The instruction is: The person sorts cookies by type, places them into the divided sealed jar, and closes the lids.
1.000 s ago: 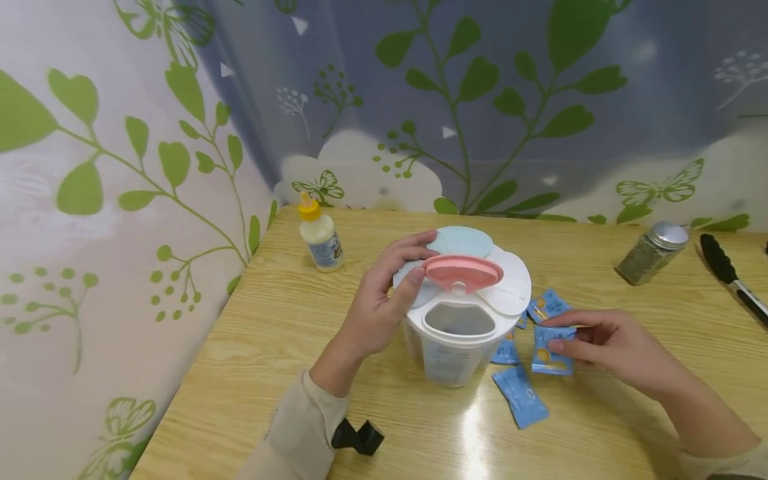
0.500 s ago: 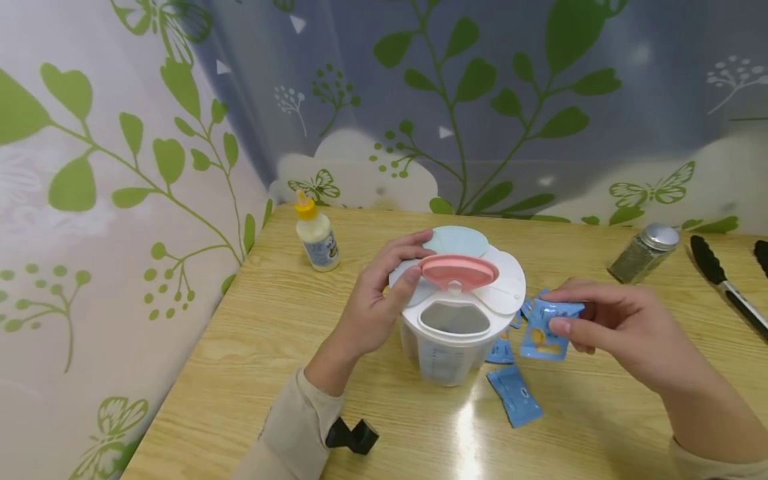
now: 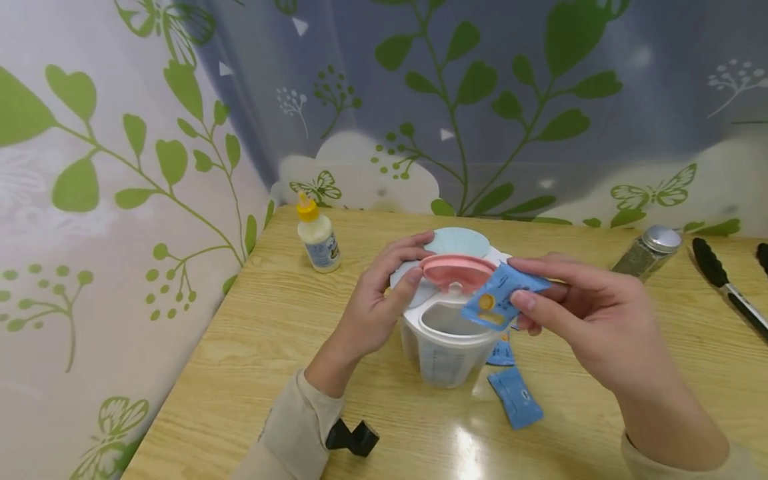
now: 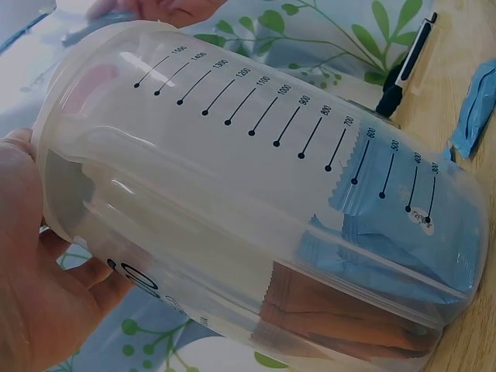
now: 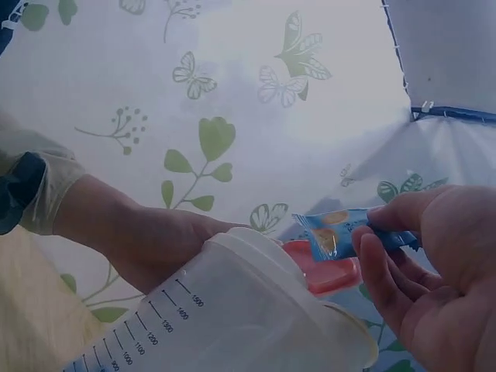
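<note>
A clear compartmented storage container [image 3: 447, 360] stands on the table, with a white lid and a raised pink flap [image 3: 459, 270] above one open compartment. My left hand [image 3: 378, 303] grips the lid's left side, thumb at the flap's edge. Between thumb and fingers, my right hand [image 3: 600, 320] pinches a small blue snack packet [image 3: 501, 300], tilted over the right part of the opening. Through the wall, the left wrist view shows blue packets [image 4: 380, 225] and a brownish-orange packet [image 4: 333, 310] at the bottom. Beside the container lie a blue packet [image 3: 516, 398] and another, partly hidden [image 3: 501, 349].
A yellow-capped bottle [image 3: 318, 240] stands at the back left. A glass spice jar [image 3: 648, 250] leans near the right hand, which partly hides it. Black-tipped tongs [image 3: 729, 280] lie at the far right. Patterned curtains border the table's back and left.
My right hand has lifted the blue packet off the table and brought it left, over the container's opening. The left hand has kept its grip on the lid.
</note>
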The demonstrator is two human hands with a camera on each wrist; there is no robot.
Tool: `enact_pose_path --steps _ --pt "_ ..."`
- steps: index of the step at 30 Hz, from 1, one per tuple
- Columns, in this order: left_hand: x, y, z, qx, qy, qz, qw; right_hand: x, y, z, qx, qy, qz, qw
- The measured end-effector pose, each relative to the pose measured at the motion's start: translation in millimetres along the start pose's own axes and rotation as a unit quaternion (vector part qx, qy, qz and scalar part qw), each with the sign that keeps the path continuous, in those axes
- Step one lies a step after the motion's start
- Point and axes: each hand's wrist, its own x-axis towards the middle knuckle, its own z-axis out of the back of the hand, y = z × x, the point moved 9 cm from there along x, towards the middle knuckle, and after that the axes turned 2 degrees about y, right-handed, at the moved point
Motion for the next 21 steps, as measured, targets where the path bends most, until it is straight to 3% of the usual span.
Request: enact_pose_path --steps 7,14,21 --pt "0.3 -0.6 1.0 0.003 0.001 -0.001 1.0 6.3 0.2 -14.7 -0.078 0.015 0.015 0.9967" --pt "-0.6 2.6 -0.3 0.001 0.003 0.005 1.0 3.1 -11.6 -13.2 -0.21 0.029 -0.091 0.973" --pt "0.2 2.3 -0.5 -0.005 -0.001 0.002 1.0 -0.9 -14.1 -11.0 -0.212 0.062 -0.107 0.9695"
